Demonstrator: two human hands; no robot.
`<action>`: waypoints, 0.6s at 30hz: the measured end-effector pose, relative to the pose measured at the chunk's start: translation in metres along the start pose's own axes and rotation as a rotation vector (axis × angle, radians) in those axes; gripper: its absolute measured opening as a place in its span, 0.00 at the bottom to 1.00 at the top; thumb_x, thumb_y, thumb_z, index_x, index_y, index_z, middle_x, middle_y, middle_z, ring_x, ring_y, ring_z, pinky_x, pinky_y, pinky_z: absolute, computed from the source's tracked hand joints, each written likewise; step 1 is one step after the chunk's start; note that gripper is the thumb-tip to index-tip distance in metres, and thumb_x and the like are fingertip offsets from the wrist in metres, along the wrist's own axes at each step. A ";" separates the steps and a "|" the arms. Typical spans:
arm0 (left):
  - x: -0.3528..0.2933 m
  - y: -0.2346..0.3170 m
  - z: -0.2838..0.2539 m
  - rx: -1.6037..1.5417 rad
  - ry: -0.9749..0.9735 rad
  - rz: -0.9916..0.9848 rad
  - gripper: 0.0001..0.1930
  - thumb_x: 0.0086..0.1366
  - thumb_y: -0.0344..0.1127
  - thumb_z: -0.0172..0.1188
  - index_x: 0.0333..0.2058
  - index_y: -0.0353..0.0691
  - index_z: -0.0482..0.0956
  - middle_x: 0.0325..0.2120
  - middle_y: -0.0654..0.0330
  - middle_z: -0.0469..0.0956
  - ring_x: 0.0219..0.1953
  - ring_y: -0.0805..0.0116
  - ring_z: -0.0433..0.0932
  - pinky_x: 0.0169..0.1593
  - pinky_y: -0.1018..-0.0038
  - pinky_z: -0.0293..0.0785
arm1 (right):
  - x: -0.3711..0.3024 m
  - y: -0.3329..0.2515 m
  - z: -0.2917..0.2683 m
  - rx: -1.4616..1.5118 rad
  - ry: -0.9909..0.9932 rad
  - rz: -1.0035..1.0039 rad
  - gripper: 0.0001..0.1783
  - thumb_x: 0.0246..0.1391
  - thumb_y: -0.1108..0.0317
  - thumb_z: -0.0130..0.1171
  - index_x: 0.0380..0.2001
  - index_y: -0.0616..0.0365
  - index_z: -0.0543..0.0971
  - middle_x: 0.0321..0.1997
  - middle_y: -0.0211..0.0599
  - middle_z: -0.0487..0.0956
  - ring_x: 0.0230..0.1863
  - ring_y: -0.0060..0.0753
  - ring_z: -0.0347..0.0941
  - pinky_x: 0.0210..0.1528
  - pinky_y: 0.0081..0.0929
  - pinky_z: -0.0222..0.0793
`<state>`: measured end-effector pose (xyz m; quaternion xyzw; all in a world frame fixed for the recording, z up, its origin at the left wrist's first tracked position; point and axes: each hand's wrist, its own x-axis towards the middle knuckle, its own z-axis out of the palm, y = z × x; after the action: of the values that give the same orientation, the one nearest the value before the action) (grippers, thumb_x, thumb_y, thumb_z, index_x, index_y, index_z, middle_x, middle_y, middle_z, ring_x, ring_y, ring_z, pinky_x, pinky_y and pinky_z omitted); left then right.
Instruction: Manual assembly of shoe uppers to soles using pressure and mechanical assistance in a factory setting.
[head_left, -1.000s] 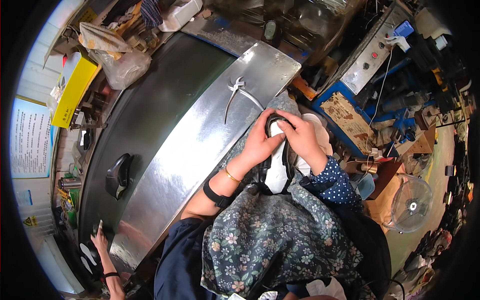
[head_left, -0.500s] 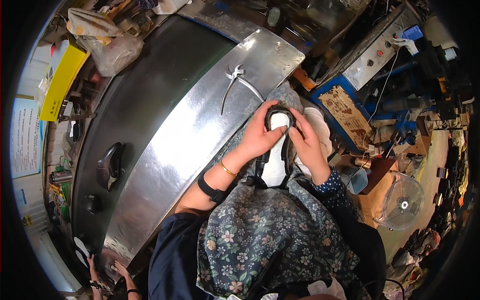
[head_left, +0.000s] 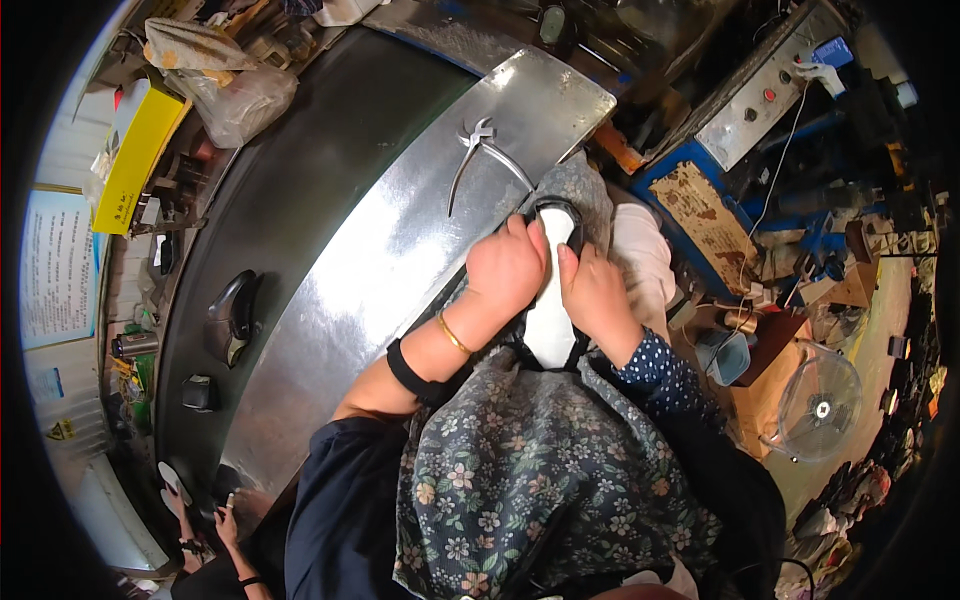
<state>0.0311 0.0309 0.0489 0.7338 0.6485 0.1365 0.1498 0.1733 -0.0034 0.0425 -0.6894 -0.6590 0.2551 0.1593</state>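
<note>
A shoe being made lies bottom up on my lap, toe pointing away from me. Its white insole [head_left: 550, 318] faces up, framed by the black leather upper [head_left: 566, 207]. My left hand [head_left: 508, 262] is closed on the upper's left edge near the toe, its fingers curled in. Across from it, my right hand [head_left: 600, 298] grips the right edge with the thumb up along the insole. Both hands cover much of the leather edge. Steel lasting pincers [head_left: 482, 135], handles spread, lie on the metal table [head_left: 350, 250] beyond my left hand.
Left of the table, a dark conveyor belt [head_left: 330, 130] carries a black shoe [head_left: 232, 315] and a small black piece [head_left: 200, 393]. At lower left a co-worker's hand [head_left: 178, 497] holds a white insole. A blue-framed machine [head_left: 735, 150] and a clear round fan [head_left: 820, 405] stand right.
My fingers have gone from lying around the toe to curling over the shoe's side edges, and both hands have come slightly nearer me. The co-worker's hands have shifted.
</note>
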 end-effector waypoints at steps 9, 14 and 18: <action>-0.050 -0.036 0.034 -0.858 -0.178 0.283 0.41 0.73 0.42 0.50 0.71 0.29 0.35 0.69 0.34 0.50 0.72 0.43 0.51 0.72 0.63 0.48 | -0.015 0.036 0.015 0.433 0.083 -0.070 0.31 0.69 0.47 0.45 0.52 0.70 0.74 0.44 0.66 0.79 0.49 0.68 0.75 0.51 0.48 0.71; -0.046 -0.051 0.016 -1.098 -0.168 -0.047 0.34 0.78 0.54 0.32 0.71 0.32 0.48 0.68 0.45 0.58 0.71 0.56 0.55 0.72 0.66 0.50 | -0.028 0.044 0.019 0.670 -0.091 -0.208 0.29 0.68 0.55 0.53 0.62 0.66 0.69 0.60 0.56 0.75 0.63 0.49 0.70 0.61 0.34 0.66; -0.053 -0.051 0.022 -1.023 -0.106 -0.031 0.33 0.78 0.50 0.38 0.71 0.32 0.48 0.69 0.46 0.57 0.71 0.57 0.56 0.71 0.69 0.50 | -0.059 0.074 0.017 0.762 -0.338 -0.242 0.38 0.65 0.58 0.59 0.70 0.65 0.58 0.69 0.47 0.65 0.70 0.38 0.60 0.67 0.33 0.59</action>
<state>-0.0135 -0.0170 0.0081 0.5626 0.5011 0.3967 0.5244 0.2251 -0.0699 -0.0044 -0.4475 -0.6106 0.5691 0.3210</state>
